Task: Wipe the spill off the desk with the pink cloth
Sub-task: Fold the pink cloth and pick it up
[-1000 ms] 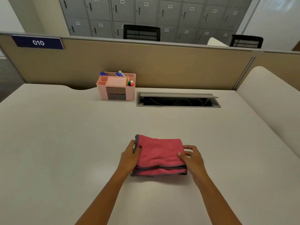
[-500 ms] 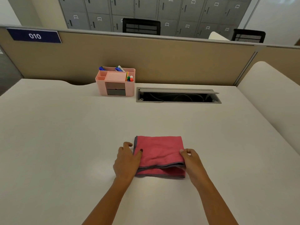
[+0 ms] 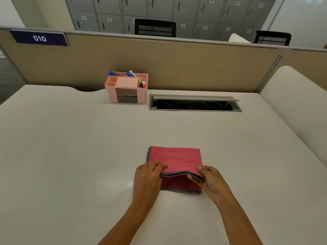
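On a white desk point(image 3: 70, 147), the folded pink cloth point(image 3: 175, 159) lies in front of the person. Both hands have slid to its near edge: left hand point(image 3: 147, 177) and right hand point(image 3: 211, 181) now pinch and lift the top layer, apparently unfolding it before wiping.

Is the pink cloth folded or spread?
Folded: the pink cloth lies in stacked layers; both hands lift the top layer's near edge.

One view only, worn on the person's head, looking forward and down across the desk point(image 3: 70, 147). Both forearms reach in from the bottom edge, close to the lens. Farther off, the partition point(image 3: 177, 64) crosses the upper frame, with lockers point(image 3: 203, 15) beyond it. Wide-angle bending curves the desk's edges.
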The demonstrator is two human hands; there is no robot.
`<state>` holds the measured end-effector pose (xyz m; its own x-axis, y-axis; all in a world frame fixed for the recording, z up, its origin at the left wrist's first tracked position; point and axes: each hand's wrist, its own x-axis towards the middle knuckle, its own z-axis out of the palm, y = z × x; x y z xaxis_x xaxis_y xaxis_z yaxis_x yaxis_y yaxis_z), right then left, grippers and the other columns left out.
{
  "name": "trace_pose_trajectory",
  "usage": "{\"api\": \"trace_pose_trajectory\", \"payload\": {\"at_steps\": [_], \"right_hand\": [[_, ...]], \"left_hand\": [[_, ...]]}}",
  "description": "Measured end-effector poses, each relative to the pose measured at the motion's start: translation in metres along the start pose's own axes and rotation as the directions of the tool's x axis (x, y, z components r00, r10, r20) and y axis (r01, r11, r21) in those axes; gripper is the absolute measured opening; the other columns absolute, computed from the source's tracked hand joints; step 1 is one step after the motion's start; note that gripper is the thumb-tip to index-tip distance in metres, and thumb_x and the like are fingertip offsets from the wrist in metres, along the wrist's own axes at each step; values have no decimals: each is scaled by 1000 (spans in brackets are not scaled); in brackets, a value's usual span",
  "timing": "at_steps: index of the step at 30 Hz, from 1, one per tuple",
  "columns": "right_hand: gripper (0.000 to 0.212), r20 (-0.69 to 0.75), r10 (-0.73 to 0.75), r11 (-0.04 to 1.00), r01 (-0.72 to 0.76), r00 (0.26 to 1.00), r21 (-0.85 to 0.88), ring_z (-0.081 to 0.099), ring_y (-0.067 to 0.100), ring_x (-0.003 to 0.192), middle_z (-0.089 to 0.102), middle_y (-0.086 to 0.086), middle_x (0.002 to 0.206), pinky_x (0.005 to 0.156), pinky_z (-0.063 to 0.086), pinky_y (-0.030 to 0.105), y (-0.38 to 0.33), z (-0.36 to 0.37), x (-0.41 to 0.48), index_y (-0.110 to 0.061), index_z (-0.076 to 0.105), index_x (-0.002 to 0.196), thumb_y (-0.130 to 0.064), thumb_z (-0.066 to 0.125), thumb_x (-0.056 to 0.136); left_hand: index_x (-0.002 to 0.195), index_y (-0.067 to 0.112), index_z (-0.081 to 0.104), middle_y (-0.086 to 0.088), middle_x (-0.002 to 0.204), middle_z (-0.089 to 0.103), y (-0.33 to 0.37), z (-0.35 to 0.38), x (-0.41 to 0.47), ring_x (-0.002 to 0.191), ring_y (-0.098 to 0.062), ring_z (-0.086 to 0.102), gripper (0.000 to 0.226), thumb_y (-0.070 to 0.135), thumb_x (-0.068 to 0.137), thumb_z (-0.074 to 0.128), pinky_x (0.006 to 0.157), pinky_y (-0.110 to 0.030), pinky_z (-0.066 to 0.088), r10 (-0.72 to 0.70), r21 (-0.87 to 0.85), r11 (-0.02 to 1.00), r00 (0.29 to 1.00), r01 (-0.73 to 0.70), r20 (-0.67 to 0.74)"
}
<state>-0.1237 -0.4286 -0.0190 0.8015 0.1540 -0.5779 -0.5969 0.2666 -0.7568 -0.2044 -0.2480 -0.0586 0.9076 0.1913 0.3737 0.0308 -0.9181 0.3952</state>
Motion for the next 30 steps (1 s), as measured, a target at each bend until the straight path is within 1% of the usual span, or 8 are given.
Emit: {"api": "trace_pose_trajectory", "payload": {"at_steps": [2, 6, 11, 13, 17, 19, 23, 30], "right_hand": [[3, -89, -16, 982, -1, 996, -188, 65, 32, 80, 57, 22, 103, 52, 58, 30, 8, -6, 2, -2, 47, 97, -5, 48, 97], [13, -190, -222, 733, 35, 956, -679, 59, 21, 84, 62, 12, 102, 70, 51, 33, 20, -12, 4, -10, 49, 102, -19, 54, 94], [23, -165, -365, 530, 58, 916, -846, 53, 14, 67, 57, 8, 88, 54, 39, 25, 23, -9, -2, -8, 44, 101, -16, 62, 89], [26, -182, -361, 443, -4, 915, -897, 53, 18, 71, 57, 8, 91, 59, 39, 27, 24, -8, -4, -8, 43, 100, -17, 64, 88], [30, -202, -342, 341, -79, 918, -937, 60, 28, 91, 58, 13, 107, 67, 43, 30, 29, -5, 1, -4, 48, 107, -21, 64, 88], [34, -204, -316, 358, -82, 927, -930, 60, 30, 95, 59, 15, 109, 73, 47, 32, 28, -4, 7, -4, 51, 109, -26, 65, 87], [49, -253, -379, 344, -118, 890, -931, 59, 34, 102, 60, 17, 112, 81, 51, 40, 25, 7, 11, -2, 50, 113, -45, 54, 90], [50, -242, -375, 341, -110, 895, -934, 60, 31, 101, 62, 15, 112, 83, 52, 39, 23, 25, 19, -4, 54, 112, -48, 39, 96]], "left_hand": [[100, 17, 73, 0, 96, 73, -10, 0, -9, 82, -22, 68, 27, 9, 77, 61, 79, -34, 54, 74, 14, 997, 995, -73, -74], [106, 15, 72, -1, 102, 73, -24, 7, -28, 91, -21, 70, 47, 2, 62, 83, 85, -32, 53, 99, -42, 994, 995, -99, 4], [106, 19, 73, 6, 107, 72, -21, 2, -35, 104, -13, 66, 37, 12, 75, 53, 99, -37, 48, 43, -93, 995, 998, -38, 50], [100, 20, 75, 7, 103, 73, -19, -1, -34, 102, -10, 65, 32, 17, 73, 58, 98, -33, 48, -62, -194, 978, 995, 75, 72], [75, 16, 69, 5, 79, 65, -13, -6, -14, 75, -9, 58, 14, 24, 79, 59, 63, -25, 50, -293, -309, 900, 951, 308, 95], [86, 12, 64, 2, 92, 56, -9, -4, -3, 84, -11, 51, 15, 26, 83, 63, 66, -22, 42, -362, -229, 898, 926, 377, 104], [132, 5, 41, -11, 126, 48, -5, -1, 16, 114, -24, 47, 63, 45, 87, 59, 89, -31, 44, -514, -127, 833, 838, 539, 183], [100, 0, 53, -15, 102, 61, -7, -2, 53, 94, -29, 60, 65, 63, 86, 45, 81, -36, 48, -575, 53, 796, 726, 603, 377]]}}
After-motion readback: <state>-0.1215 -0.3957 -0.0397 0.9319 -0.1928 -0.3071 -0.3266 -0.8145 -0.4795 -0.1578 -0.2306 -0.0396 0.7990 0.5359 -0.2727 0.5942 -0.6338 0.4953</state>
